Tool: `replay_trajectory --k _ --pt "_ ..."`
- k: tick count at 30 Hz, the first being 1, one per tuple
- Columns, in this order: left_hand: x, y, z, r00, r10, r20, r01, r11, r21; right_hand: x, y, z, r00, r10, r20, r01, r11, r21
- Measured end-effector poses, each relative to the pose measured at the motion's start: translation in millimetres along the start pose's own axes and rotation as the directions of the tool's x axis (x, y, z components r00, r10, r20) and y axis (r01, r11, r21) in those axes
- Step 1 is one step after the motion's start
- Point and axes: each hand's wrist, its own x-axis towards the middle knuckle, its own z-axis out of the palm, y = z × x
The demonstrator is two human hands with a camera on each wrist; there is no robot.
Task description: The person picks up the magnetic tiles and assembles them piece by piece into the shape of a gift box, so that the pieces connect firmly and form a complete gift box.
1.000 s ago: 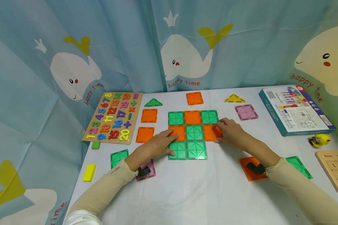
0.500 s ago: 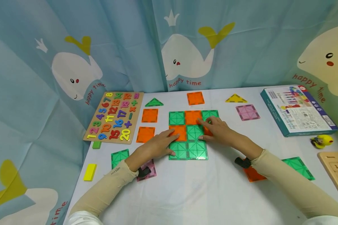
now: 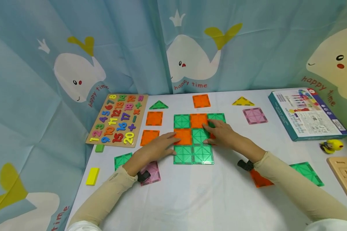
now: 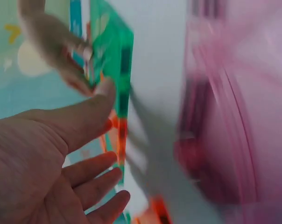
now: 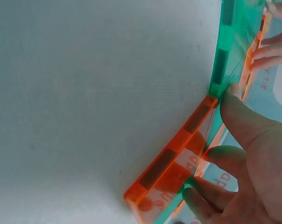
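Observation:
Flat magnetic tiles in green and orange lie edge to edge on the table, forming rows of squares. My left hand (image 3: 154, 148) is at their left side, fingers extended, its tips at the edges of the left orange tile (image 3: 183, 137) and the lower-left green tile (image 3: 183, 154). With fingers spread, my right hand (image 3: 224, 136) rests over the right side of the group, its thumb and fingertips on the middle green tile (image 3: 199, 136) and nearby tiles. It covers most of the right orange tile (image 5: 171, 158). A pink tile (image 3: 153, 173) lies near my left wrist.
Loose orange tiles (image 3: 154, 118), a green triangle (image 3: 158, 105), a yellow triangle (image 3: 243, 101) and a pink square (image 3: 255, 115) lie around the group. A number board (image 3: 140, 120) is at left. A box (image 3: 307, 114), toy duck (image 3: 331, 146) and wooden board (image 3: 345, 176) stand at right.
My right hand has moved left from the right orange tile's outer edge onto the middle of the group. My left hand has drawn back slightly to the left, off the left orange tile.

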Motion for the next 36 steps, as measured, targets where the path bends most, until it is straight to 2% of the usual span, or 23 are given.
replay_trajectory --k 2,6,8,10,15,20,30,36 --pt "-6.9 -10.9 -5.7 0.999 -0.034 -0.035 0.033 0.999 -0.023 -1.3 1 1 1.000 0.015 0.013 -0.015 1.000 0.012" --pt "-25.7 -32.8 -20.3 0.981 -0.174 -0.088 0.171 0.984 -0.041 -3.3 3 2 1.000 0.017 0.022 -0.018 0.997 0.073" --pt "-34.1 -41.9 -25.5 0.970 -0.224 -0.093 0.221 0.974 -0.042 -4.6 4 2 0.999 0.017 0.027 -0.020 0.995 0.099" --pt "-39.4 -49.4 -27.2 0.965 -0.248 -0.080 0.247 0.969 -0.028 -4.8 4 2 0.999 0.026 0.037 -0.030 0.994 0.109" --pt "-41.2 -57.7 -23.3 0.970 -0.228 -0.083 0.228 0.974 -0.015 -4.6 4 1 0.999 0.030 0.045 -0.035 0.992 0.119" --pt "-35.6 -56.2 -19.9 0.968 -0.226 -0.112 0.224 0.974 -0.024 -3.7 3 1 0.999 0.022 0.043 -0.027 0.992 0.123" --pt "-12.8 -32.7 -14.1 0.974 -0.186 -0.131 0.189 0.982 0.016 -4.4 -1 -1 0.999 0.022 0.042 -0.026 0.994 0.109" --pt "-8.0 -23.6 -12.6 0.980 -0.156 -0.126 0.160 0.987 0.025 -3.2 -1 0 0.999 0.014 0.037 -0.018 0.995 0.102"
